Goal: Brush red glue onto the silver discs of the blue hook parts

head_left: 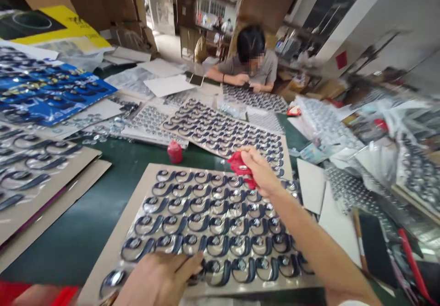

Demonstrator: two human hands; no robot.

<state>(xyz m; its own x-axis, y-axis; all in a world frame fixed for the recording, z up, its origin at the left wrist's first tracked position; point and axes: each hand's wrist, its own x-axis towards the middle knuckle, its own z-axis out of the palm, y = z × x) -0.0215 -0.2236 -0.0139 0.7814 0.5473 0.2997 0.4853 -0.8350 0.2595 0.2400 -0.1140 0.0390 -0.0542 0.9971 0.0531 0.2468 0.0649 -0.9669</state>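
A cardboard sheet (118, 226) lies before me, with rows of dark wristwatches (197, 223) under clear plastic film. At its near left, my left hand (161, 276) rests palm down on the watches, fingers stretched out and holding nothing that I can see. Over the sheet's far edge, my right hand (259, 166) is closed on a crumpled red cloth (239, 165), which is somewhat blurred. A small red bottle (175, 152) stands on the dark green table (92, 205) beyond the sheet.
More watch sheets lie behind (220, 127) and at left (48, 191). A blue printed sheet (55, 97) is at far left. A phone (374, 246), a red stick-like tool (412, 260) and plastic packs (323, 118) lie at right. A co-worker (254, 63) sits across the table.
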